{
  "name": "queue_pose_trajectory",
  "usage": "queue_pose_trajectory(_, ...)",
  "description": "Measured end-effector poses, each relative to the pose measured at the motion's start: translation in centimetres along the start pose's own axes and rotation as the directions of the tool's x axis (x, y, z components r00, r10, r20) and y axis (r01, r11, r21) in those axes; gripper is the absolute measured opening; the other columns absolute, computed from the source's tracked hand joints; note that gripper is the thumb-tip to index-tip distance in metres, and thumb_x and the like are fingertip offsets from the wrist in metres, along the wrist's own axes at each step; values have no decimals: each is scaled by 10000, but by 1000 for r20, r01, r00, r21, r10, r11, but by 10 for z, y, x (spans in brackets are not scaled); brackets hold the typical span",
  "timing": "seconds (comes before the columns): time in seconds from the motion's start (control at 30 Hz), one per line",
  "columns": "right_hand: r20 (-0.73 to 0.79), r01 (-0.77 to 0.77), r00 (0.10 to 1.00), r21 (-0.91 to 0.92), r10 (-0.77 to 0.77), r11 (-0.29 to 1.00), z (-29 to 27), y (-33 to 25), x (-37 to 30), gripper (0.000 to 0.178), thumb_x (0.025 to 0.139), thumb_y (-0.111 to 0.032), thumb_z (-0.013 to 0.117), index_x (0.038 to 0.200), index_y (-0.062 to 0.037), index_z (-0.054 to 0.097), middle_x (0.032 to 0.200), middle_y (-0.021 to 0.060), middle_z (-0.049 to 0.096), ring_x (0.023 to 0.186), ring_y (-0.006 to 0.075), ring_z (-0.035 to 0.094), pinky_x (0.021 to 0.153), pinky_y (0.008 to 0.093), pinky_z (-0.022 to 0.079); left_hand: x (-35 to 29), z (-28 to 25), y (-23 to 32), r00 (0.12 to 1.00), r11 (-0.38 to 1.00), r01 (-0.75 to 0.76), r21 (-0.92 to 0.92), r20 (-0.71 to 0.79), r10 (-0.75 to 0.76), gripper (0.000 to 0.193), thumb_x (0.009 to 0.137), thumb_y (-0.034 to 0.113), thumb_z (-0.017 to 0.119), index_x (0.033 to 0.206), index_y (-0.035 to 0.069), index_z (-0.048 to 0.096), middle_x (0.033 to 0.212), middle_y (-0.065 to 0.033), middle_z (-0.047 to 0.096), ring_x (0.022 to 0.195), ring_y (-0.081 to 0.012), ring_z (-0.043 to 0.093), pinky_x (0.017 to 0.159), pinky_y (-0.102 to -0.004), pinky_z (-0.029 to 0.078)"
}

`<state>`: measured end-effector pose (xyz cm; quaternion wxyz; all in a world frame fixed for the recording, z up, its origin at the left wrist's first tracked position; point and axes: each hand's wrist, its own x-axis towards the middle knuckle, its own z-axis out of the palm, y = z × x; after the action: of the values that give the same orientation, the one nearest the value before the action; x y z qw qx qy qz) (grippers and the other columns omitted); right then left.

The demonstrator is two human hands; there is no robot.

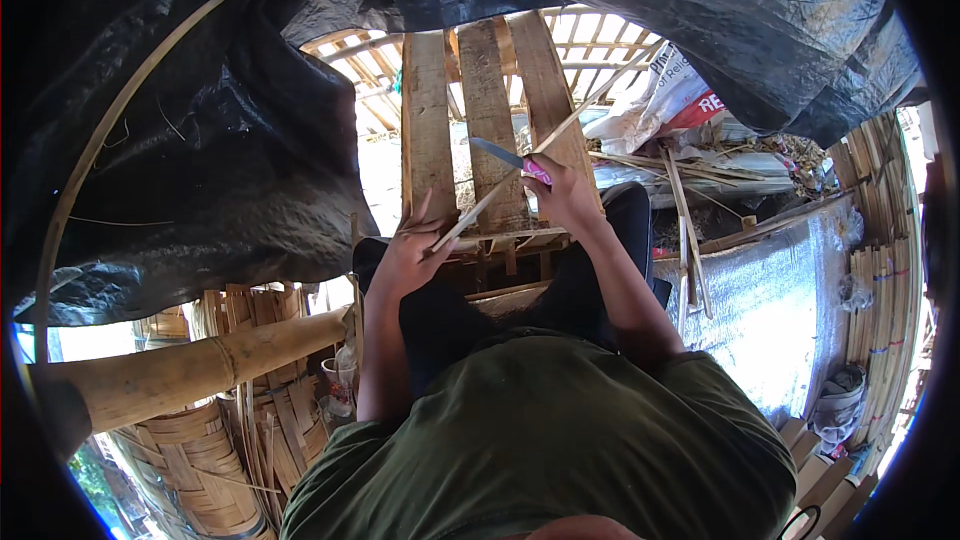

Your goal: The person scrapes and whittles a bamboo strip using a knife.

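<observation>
A long, pale, slender bamboo strip (482,207) is held slantwise above a bench of three rough brown wooden planks (488,100), its lower end over the near edge and its far end reaching past the right edge. That lower end is pinched between thumb and fingers of the left hand (408,252), whose other fingers are partly spread. In the right hand (570,195) a knife with a grey blade and a pink patterned handle (537,171) is gripped, the blade pointed leftward across the planks; whether the strip is touched by the edge cannot be told. The step in hand is judged to be the working of the strip with the blade; for a next stroke, a firm hold at the lower end, a shallow blade angle and left fingers clear of the edge would be called for. The near edge of the planks is set between the knees, which are covered by dark trousers (440,325). The left side and top of the space are hung with black plastic sheeting (220,140). Beyond the right edge a white-and-red sack (660,100) is seen near loose strips, with a shiny whitish plastic sheet (765,300) nearer. At lower left, brown woven bamboo baskets (205,460) are crossed by a thick tan bamboo pole (210,365).
</observation>
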<state>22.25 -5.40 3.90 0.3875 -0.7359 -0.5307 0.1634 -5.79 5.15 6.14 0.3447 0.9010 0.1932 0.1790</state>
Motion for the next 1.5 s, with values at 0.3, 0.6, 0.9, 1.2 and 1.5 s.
queue_pose_trajectory(0.3,-57,16,998,-55,-20,998,15,-8,12,210,903,-246,743,1066,-124,688,865,158,722,806,410,690,680,487,534,10,-10,33,892,899,370,233,184,-414,200,941,117,669,1115,22,695,1110,-124,710,1352,-358,511,1222,-627,140)
queue_pose_trajectory(0.6,-92,26,995,-54,-31,998,22,-5,10,172,896,-218,733,1037,-130,688,829,181,707,809,422,682,675,509,524,45,27,55,894,820,448,356,-181,-411,282,943,114,638,1223,83,641,1209,-86,664,1255,-312,579,1138,-769,100)
queue_pose_trajectory(0.9,-72,15,997,-19,-16,1000,21,-7,10,196,913,-264,727,1034,-119,679,812,202,695,816,428,680,675,518,521,44,45,33,957,818,292,495,-142,-255,130,893,181,703,974,80,701,944,-96,643,964,-334,635,864,-481,472)
queue_pose_trajectory(1.2,-45,-13,999,184,22,983,-4,-21,-10,220,912,-244,746,934,-44,658,710,197,643,699,415,658,594,450,491,33,55,9,964,876,223,428,-232,-132,95,906,201,702,904,107,713,871,-50,630,853,-275,641,767,-432,476)
queue_pose_trajectory(1.5,-241,-134,954,198,181,971,-3,10,-25,155,974,-155,653,927,-12,613,733,250,623,682,464,629,593,490,460,41,50,2,963,907,135,398,-267,-26,91,917,168,700,969,101,732,860,-44,623,838,-278,642,754,-426,499)
